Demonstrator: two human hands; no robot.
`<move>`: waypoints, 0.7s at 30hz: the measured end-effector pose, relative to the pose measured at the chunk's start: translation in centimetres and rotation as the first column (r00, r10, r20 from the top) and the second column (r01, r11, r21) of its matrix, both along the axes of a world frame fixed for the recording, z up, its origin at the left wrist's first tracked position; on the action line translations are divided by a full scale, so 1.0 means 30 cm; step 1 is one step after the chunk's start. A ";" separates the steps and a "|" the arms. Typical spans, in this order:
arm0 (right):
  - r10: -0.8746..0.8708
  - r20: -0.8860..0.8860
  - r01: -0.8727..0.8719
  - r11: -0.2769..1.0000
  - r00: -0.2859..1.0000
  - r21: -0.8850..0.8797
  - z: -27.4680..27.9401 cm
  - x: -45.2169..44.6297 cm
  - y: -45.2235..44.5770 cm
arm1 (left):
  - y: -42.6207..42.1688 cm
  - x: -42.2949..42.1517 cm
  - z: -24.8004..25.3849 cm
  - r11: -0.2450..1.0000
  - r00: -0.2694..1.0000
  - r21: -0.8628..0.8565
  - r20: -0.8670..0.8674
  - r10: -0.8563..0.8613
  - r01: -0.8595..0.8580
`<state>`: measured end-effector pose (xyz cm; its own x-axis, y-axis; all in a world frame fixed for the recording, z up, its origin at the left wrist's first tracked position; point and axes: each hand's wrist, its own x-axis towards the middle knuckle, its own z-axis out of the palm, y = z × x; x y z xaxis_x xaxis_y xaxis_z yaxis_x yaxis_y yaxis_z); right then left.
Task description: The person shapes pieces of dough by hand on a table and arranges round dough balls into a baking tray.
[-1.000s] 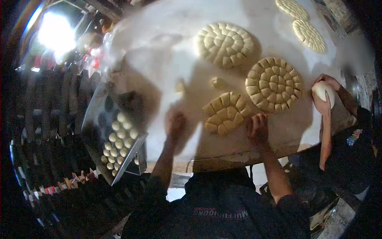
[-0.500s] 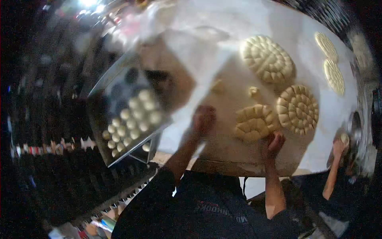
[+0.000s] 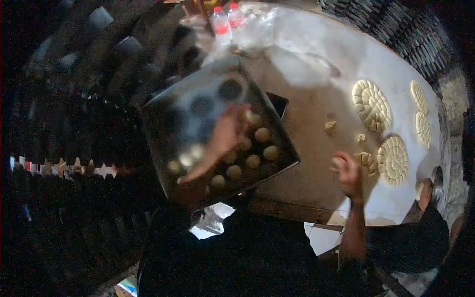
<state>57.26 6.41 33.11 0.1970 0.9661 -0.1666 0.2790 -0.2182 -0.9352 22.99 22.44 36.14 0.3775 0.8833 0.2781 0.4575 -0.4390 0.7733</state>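
Note:
My left hand (image 3: 230, 129) reaches over a dark tray (image 3: 287, 141) at centre left. Its blurred fingers are against a round dough ball (image 3: 254, 118); their grip is unclear. More dough balls (image 3: 234, 172) sit around my forearm, which hides some of them. On the table, my right hand (image 3: 347, 173) is raised slightly with loosely curled, parted fingers and nothing visible in them. Beside it lies a segmented dough piece (image 3: 366, 161), partly hidden by the hand. A small dough lump (image 3: 330, 127) and a smaller scrap (image 3: 361, 138) lie beyond it.
Scored dough discs lie right of my hand, one near (image 3: 393, 161) and one farther (image 3: 372, 105). Two thinner discs (image 3: 418, 96) (image 3: 423, 129) rest by the table's right edge. Bottles (image 3: 220, 21) stand at the back. Another person's hand (image 3: 424, 194) is at far right.
My view has turned left. My left hand has gone from the table to the dough balls in the tray. My right hand has come away from the segmented dough's near edge, fingers loosening.

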 end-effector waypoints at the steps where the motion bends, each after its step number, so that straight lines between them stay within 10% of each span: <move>1: 0.119 0.288 -0.179 0.965 0.950 0.190 0.005 -0.126 0.107 | 0.100 -0.054 -0.068 0.999 0.984 -0.006 -0.175 0.043 -0.045; 2: 0.141 0.554 -0.379 0.859 0.821 0.343 0.162 -0.283 0.211 | 0.171 -0.100 -0.149 0.996 0.935 0.000 -0.343 0.089 -0.095; 4: 0.240 0.403 -0.454 0.653 0.883 0.607 0.124 -0.475 0.422 | 0.208 -0.155 -0.258 0.999 0.943 0.024 -0.332 0.038 -0.032; 7: 0.191 0.571 -0.549 0.619 0.799 0.562 -0.004 -0.629 0.647 | 0.206 -0.161 -0.240 0.998 0.933 0.005 -0.357 -0.052 0.058; 9: 0.022 0.926 -0.722 0.633 0.377 0.279 -0.045 -0.621 0.679 | 0.202 -0.148 -0.254 0.993 0.946 0.112 -0.315 0.080 -0.047; 10: 0.007 0.924 -0.707 0.645 0.383 0.289 -0.022 -0.601 0.656 | 0.155 -0.132 -0.142 0.993 0.924 0.109 -0.374 0.083 -0.045; 12: 0.050 0.576 -0.469 0.640 0.816 0.609 0.028 -0.527 0.526 | 0.063 -0.108 -0.022 0.930 0.919 0.359 -0.331 0.213 -0.086; 16: -0.314 0.453 -0.124 0.693 0.834 0.710 -0.062 -0.218 0.209 | -0.303 0.195 0.382 0.997 1.000 0.079 -0.017 -0.022 0.023; 18: -0.461 0.417 0.044 0.711 0.783 0.702 -0.168 -0.048 0.023 | -0.398 0.365 0.243 0.902 0.884 0.185 0.200 -0.423 0.390; 21: -0.641 0.308 0.335 0.680 0.703 0.652 -0.361 0.245 -0.273 | -0.438 0.716 -0.033 0.741 0.797 -0.320 0.091 -0.597 0.591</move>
<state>64.60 -1.79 22.27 0.5664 0.5902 0.5752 0.7101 0.0047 -0.7040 44.47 9.30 35.14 0.8571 0.5150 0.0141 0.2007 -0.3590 0.9115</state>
